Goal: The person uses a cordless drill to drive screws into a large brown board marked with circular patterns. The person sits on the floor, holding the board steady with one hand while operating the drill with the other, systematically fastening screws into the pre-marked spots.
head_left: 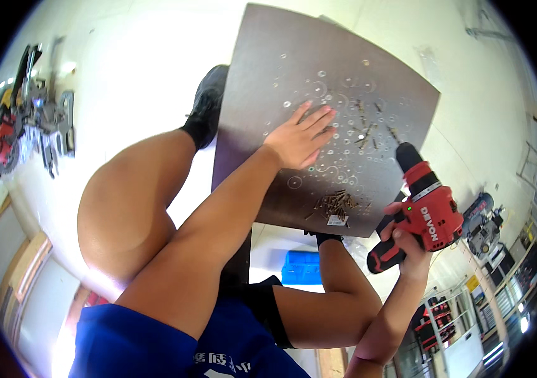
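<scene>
A dark brown board [268,57] lies in front of me, dotted with many small pale holes and ring marks. My left hand [299,140] rests flat on its middle, fingers spread, holding nothing. My right hand [407,247] is wrapped round the grip of a red and black cordless drill [431,217] at the board's right edge. The drill bit [394,133] points up and left over the board; whether its tip touches the surface I cannot tell. Loose screws [363,120] lie between the bit and my left hand. Nearer me is a heap of screws [339,203] with a small white label [338,220].
A blue case [301,268] sits on the floor below the board's near edge. Several tools, including a red saw [5,148], stand at the far left. Machines [484,227] and a white rack [448,321] are on the right. My shoe [210,94] is beside the board's left edge.
</scene>
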Demonstrator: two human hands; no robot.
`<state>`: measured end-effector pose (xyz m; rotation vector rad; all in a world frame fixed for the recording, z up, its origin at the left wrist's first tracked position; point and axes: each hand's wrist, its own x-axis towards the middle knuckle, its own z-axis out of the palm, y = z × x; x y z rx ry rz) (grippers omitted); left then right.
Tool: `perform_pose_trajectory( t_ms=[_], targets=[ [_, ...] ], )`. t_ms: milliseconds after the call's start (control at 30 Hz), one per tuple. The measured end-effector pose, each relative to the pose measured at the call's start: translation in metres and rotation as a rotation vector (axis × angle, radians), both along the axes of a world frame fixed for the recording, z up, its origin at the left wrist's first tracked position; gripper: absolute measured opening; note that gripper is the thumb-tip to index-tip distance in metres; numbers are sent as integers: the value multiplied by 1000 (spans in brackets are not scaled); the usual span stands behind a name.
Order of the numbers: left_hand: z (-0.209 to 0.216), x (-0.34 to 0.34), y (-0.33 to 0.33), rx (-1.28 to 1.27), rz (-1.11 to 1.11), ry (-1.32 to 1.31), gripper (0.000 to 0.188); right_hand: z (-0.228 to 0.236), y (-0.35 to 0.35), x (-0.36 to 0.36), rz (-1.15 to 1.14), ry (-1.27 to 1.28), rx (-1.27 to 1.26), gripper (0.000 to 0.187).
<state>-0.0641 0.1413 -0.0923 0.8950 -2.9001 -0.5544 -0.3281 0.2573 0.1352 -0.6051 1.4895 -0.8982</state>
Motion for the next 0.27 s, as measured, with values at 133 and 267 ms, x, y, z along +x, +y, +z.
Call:
perform_pose_trajectory(
  t_ms=[133, 267],
  targets=[
    [5, -15, 4, -6, -33, -29, 67, 35, 17, 5, -77, -84, -37, 39],
    [-1, -10, -8, 145, -20, -137, 76, 23, 13, 17, 54, 32, -58, 46]
  ],
)
